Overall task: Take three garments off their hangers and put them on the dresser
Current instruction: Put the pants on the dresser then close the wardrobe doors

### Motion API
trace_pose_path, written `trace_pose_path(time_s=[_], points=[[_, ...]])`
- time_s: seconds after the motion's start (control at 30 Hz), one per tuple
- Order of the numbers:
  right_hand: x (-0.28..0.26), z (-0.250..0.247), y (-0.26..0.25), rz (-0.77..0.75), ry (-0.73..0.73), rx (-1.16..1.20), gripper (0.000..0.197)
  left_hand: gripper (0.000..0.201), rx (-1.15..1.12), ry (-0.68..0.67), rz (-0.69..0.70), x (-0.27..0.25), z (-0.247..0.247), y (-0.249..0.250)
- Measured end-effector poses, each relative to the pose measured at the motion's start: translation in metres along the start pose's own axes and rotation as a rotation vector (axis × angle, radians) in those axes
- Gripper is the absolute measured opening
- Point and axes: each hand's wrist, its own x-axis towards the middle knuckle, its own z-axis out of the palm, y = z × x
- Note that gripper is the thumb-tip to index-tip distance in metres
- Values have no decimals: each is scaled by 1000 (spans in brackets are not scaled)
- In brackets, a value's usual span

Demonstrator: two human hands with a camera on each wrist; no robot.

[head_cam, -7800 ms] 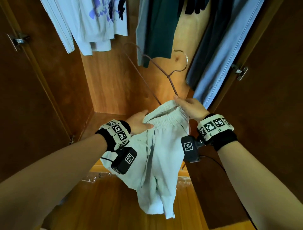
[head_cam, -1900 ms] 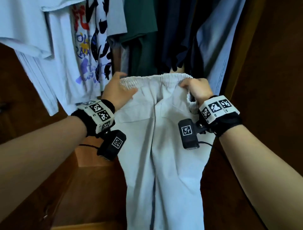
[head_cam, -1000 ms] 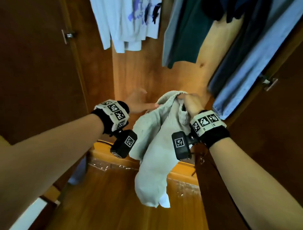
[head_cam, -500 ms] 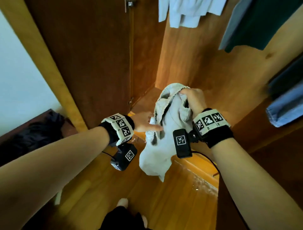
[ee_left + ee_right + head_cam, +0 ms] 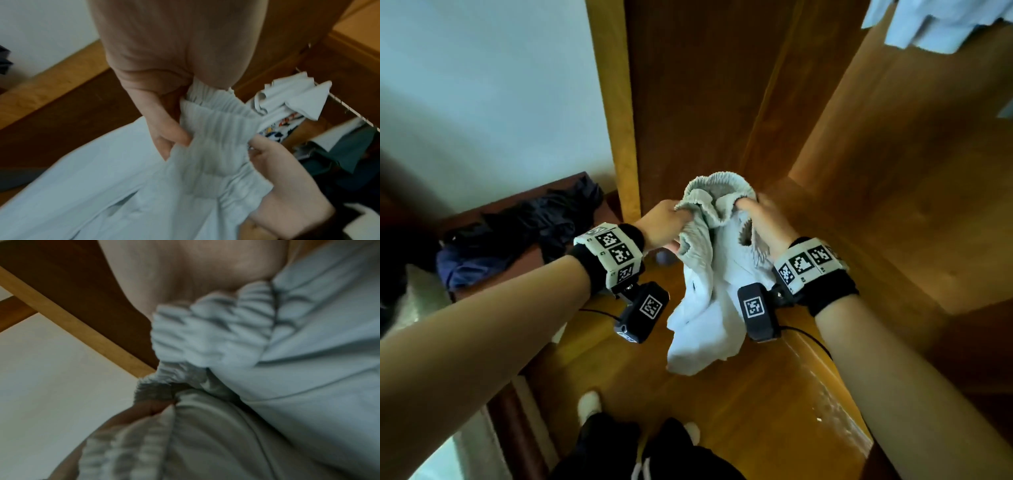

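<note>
Pale grey trousers [image 5: 705, 301] with an elastic waistband hang bunched between both hands, off any hanger. My left hand [image 5: 671, 226] grips the left side of the waistband [image 5: 216, 129], thumb and fingers curled into the cloth. My right hand [image 5: 760, 219] grips the right side of the waistband [image 5: 205, 331]. The legs dangle above the wooden floor. The dark dresser top [image 5: 530, 253] lies at left, with dark garments [image 5: 527, 222] heaped on it.
The open wardrobe door [image 5: 705, 85] and its light wooden frame post [image 5: 616, 102] stand straight ahead. Light garments [image 5: 935, 24] hang at top right inside the wardrobe. A white wall [image 5: 482, 85] is behind the dresser. My feet [image 5: 589, 404] stand on the floor below.
My view has swung left from the wardrobe interior toward the dresser. My left hand, which only touched the trousers, now grips the waistband. The hanger seen earlier is out of view.
</note>
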Motion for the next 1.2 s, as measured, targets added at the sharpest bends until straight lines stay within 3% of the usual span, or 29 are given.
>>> trace_pose_path(time_s=[0.07,0.13,0.23,0.37,0.5,0.63,0.7,0.8,0.9,1.0,1.1,1.2], points=[[0,28,-9,12,-127,35,84,29,-31,21,9,-3,-20,-4],[-4,56,-24,16,-245,54,92,32,-27,29,31,-11,-44,-9],[1,95,-48,-37,-390,114,56,28,-108,-5,64,-24,-84,-20],[13,156,-76,-54,-368,138,26,24,-200,-11,58,-46,-150,-45],[19,214,-100,-83,-274,69,20,29,-208,4,26,-68,-210,-64],[14,258,-123,-116,-294,53,19,29,-167,81,50,-85,-254,-83],[7,277,-137,-85,-377,206,30,43,-76,114,78,-92,-273,-93],[2,301,-155,-55,-478,299,46,86,158,102,87,-95,-292,-105],[0,320,-173,-130,-413,171,28,109,306,89,88,-91,-305,-123],[-1,335,-188,-156,-335,151,8,129,316,144,91,-84,-316,-134],[-3,347,-200,-194,-414,304,17,123,311,287,194,-77,-318,-131],[-1,356,-210,-156,-602,520,22,75,107,527,276,-70,-327,-125]])
